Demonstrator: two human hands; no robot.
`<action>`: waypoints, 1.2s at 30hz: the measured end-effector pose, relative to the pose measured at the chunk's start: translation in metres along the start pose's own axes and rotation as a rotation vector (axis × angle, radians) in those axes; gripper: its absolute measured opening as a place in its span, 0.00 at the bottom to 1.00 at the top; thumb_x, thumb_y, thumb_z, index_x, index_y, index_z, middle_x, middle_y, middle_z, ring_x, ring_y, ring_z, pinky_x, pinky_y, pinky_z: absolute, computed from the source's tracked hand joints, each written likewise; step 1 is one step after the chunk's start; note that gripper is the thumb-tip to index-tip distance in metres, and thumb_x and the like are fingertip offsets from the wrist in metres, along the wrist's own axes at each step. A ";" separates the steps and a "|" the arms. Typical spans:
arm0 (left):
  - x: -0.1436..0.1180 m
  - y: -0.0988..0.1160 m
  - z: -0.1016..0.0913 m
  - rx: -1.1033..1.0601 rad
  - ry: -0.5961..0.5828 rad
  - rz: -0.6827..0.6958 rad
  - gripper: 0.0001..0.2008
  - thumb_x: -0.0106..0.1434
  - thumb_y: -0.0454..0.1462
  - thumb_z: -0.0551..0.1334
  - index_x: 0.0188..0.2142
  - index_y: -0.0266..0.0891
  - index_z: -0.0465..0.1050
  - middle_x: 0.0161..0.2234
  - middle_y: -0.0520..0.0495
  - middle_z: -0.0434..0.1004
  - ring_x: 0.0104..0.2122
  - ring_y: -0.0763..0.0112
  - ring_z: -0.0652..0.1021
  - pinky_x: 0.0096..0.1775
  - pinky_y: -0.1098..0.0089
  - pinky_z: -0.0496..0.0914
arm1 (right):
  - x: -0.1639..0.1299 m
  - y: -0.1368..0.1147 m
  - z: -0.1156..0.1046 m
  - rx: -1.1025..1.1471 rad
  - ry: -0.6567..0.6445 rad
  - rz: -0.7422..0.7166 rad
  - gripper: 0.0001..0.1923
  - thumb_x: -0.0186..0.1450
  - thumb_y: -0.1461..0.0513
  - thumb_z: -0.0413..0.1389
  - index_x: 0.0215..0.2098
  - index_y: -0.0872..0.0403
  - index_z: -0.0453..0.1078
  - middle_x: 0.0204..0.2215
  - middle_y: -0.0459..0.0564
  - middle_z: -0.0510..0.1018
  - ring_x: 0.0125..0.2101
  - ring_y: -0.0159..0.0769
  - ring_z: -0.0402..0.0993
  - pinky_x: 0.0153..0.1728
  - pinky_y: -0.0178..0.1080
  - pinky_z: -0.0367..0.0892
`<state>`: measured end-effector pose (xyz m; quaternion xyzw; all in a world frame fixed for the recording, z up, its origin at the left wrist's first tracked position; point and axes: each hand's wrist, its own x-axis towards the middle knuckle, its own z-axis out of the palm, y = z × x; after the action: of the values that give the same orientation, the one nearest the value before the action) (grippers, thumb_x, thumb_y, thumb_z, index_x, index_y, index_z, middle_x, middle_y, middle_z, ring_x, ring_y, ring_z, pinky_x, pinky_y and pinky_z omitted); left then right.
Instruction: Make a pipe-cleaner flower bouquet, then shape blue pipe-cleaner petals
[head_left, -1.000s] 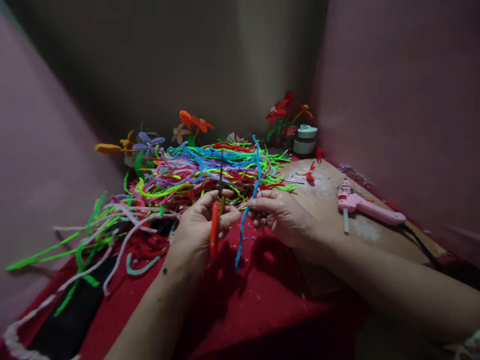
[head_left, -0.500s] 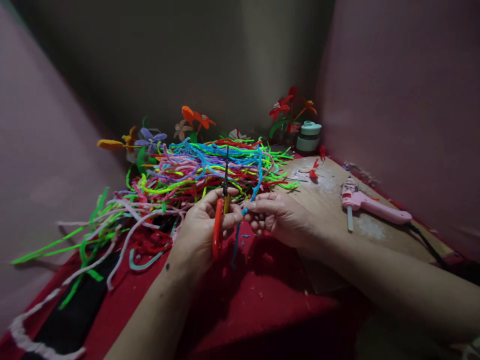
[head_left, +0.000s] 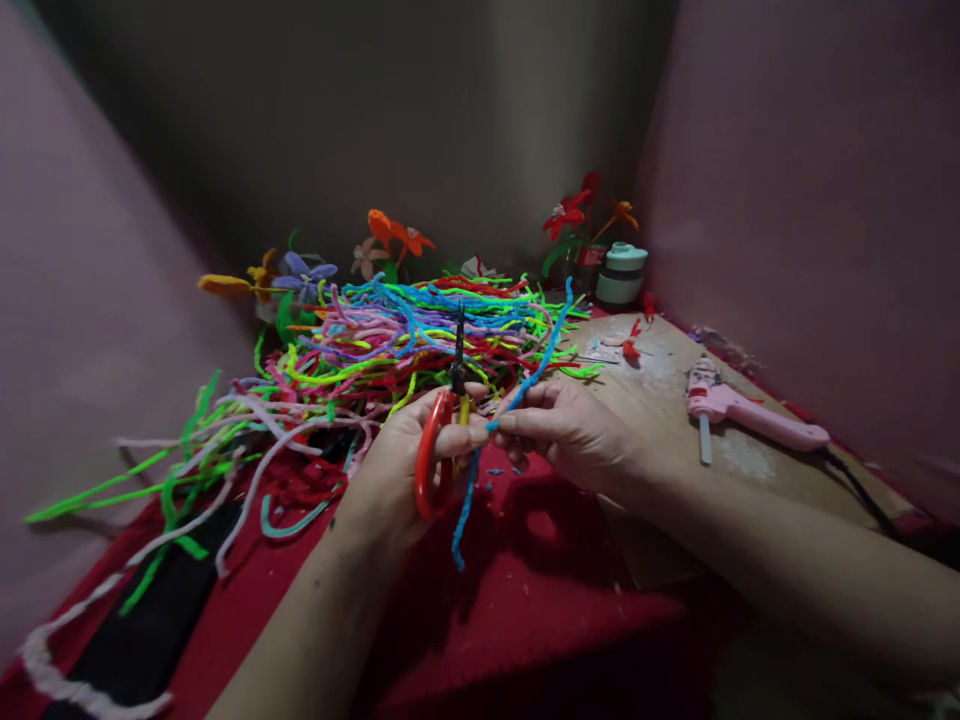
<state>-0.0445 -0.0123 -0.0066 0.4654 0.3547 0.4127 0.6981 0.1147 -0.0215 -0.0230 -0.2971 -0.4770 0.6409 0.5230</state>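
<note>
Beyond my fingers lies a tangled heap of multicoloured pipe cleaners [head_left: 390,335]. Behind it stand pipe-cleaner flowers [head_left: 390,240]. Far right of my fingers, a pink plastic glue gun [head_left: 750,415] rests on the bare wooden board [head_left: 780,470].

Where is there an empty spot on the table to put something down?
Bare red cloth lies just below the left hand and right hand. The wooden board is bare below the pink glue gun, and between the gun and the right hand. It is crowded behind the hands: the pile of pipe cleaners spreads leftward, with the flowers and small jar at the back.
</note>
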 end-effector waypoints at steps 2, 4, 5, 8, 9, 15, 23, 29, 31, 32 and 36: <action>0.000 -0.001 0.000 0.001 -0.006 -0.005 0.20 0.47 0.29 0.66 0.42 0.36 0.69 0.24 0.53 0.70 0.20 0.77 0.72 0.25 0.75 0.67 | 0.000 0.000 0.001 0.011 0.002 0.003 0.04 0.51 0.65 0.60 0.24 0.60 0.73 0.17 0.44 0.70 0.17 0.26 0.64 0.19 0.32 0.59; 0.000 -0.002 0.000 0.000 -0.011 0.005 0.20 0.48 0.29 0.66 0.42 0.36 0.69 0.23 0.55 0.69 0.19 0.80 0.70 0.26 0.75 0.68 | 0.000 0.001 0.002 0.018 0.011 0.019 0.03 0.51 0.66 0.60 0.23 0.60 0.72 0.16 0.44 0.70 0.16 0.26 0.63 0.18 0.32 0.59; -0.001 -0.002 0.000 -0.004 -0.014 0.015 0.19 0.48 0.29 0.66 0.42 0.37 0.69 0.22 0.56 0.67 0.18 0.82 0.68 0.27 0.75 0.69 | 0.001 0.002 0.002 0.023 0.013 0.027 0.03 0.51 0.66 0.59 0.22 0.60 0.72 0.16 0.45 0.70 0.16 0.26 0.63 0.18 0.31 0.59; -0.001 -0.003 0.000 0.007 -0.019 0.018 0.18 0.49 0.29 0.65 0.42 0.38 0.69 0.21 0.58 0.65 0.15 0.85 0.64 0.26 0.75 0.68 | 0.001 0.004 0.001 0.062 0.002 0.057 0.04 0.51 0.66 0.59 0.21 0.60 0.71 0.16 0.45 0.71 0.15 0.26 0.64 0.17 0.31 0.60; -0.001 -0.003 0.000 0.019 -0.017 0.014 0.18 0.50 0.29 0.65 0.42 0.38 0.68 0.21 0.57 0.66 0.16 0.83 0.65 0.25 0.76 0.68 | 0.000 0.004 0.000 0.082 0.000 0.075 0.04 0.51 0.65 0.59 0.21 0.60 0.71 0.16 0.45 0.71 0.15 0.26 0.64 0.17 0.31 0.60; 0.001 -0.003 -0.005 0.064 -0.016 0.010 0.21 0.48 0.30 0.67 0.44 0.36 0.67 0.21 0.55 0.66 0.19 0.78 0.70 0.22 0.77 0.65 | -0.002 0.001 0.001 0.183 0.011 0.199 0.05 0.50 0.65 0.60 0.21 0.61 0.71 0.16 0.46 0.73 0.14 0.25 0.65 0.16 0.30 0.60; -0.002 0.000 0.003 0.275 0.162 0.199 0.20 0.50 0.35 0.67 0.42 0.38 0.66 0.26 0.54 0.70 0.25 0.77 0.73 0.29 0.76 0.68 | -0.002 0.003 0.001 0.191 0.089 0.140 0.07 0.51 0.64 0.61 0.20 0.60 0.70 0.17 0.46 0.74 0.15 0.25 0.66 0.16 0.30 0.60; -0.011 -0.009 0.004 0.989 0.374 0.659 0.19 0.54 0.33 0.62 0.46 0.41 0.65 0.32 0.53 0.74 0.29 0.75 0.74 0.32 0.76 0.68 | -0.001 -0.008 0.000 0.057 0.333 -0.056 0.07 0.51 0.63 0.60 0.19 0.58 0.68 0.16 0.45 0.73 0.16 0.25 0.65 0.18 0.31 0.59; -0.010 -0.015 0.002 1.208 0.291 0.745 0.20 0.55 0.30 0.58 0.48 0.41 0.64 0.34 0.51 0.75 0.30 0.74 0.75 0.34 0.75 0.69 | 0.001 -0.011 -0.001 0.028 0.368 -0.086 0.06 0.50 0.64 0.59 0.18 0.58 0.67 0.16 0.44 0.72 0.15 0.24 0.63 0.17 0.31 0.58; -0.009 -0.019 0.001 1.301 0.252 0.764 0.21 0.54 0.28 0.55 0.48 0.40 0.63 0.35 0.50 0.75 0.32 0.72 0.76 0.36 0.74 0.69 | 0.002 -0.011 -0.002 0.032 0.376 -0.092 0.06 0.50 0.65 0.57 0.17 0.58 0.67 0.15 0.44 0.71 0.15 0.24 0.62 0.17 0.30 0.57; 0.000 -0.027 -0.001 1.546 0.249 0.682 0.25 0.52 0.25 0.50 0.50 0.34 0.61 0.40 0.42 0.75 0.41 0.65 0.76 0.42 0.68 0.70 | 0.005 -0.011 -0.005 0.146 0.398 -0.040 0.04 0.48 0.67 0.54 0.17 0.58 0.66 0.15 0.44 0.69 0.15 0.23 0.59 0.15 0.29 0.52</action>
<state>-0.0387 -0.0182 -0.0325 0.8435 0.4512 0.2905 -0.0223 0.1221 -0.0149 -0.0138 -0.3695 -0.3222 0.5919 0.6397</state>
